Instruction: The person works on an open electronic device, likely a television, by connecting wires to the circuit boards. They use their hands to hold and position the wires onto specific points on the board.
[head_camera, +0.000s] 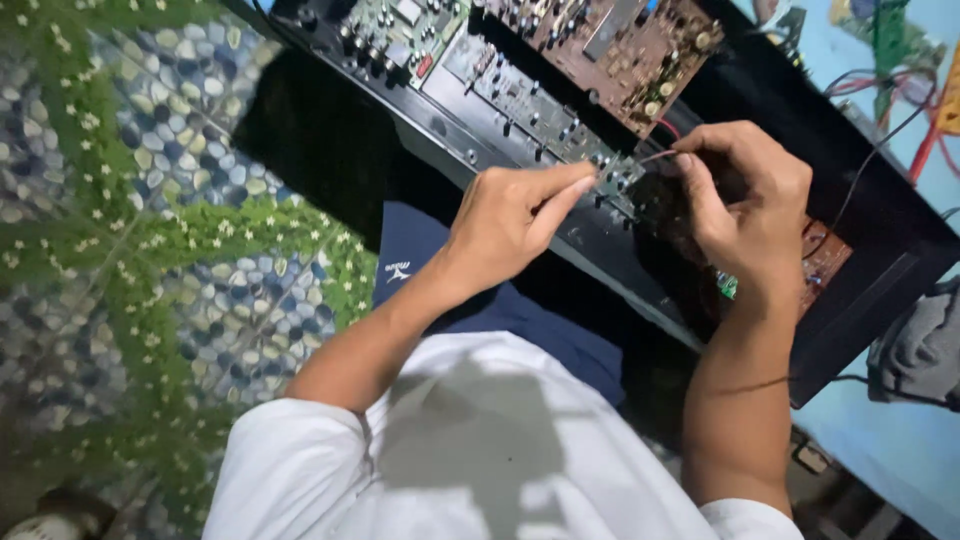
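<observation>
Two hands are held over the opened black metal chassis (880, 250): a thin red wire (655, 155) is pinched by the right hand (745, 205), the left hand (510, 220) seemingly clenched on something unseen. A tug could snap the wire; its ends are hidden

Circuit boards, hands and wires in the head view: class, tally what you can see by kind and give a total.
Brown circuit boards: 2, the other partly hidden
Grey-green boards: 2
Hands: 2, left hand, right hand
Thin wire pinched by right fingers: 1
Total: 7
</observation>
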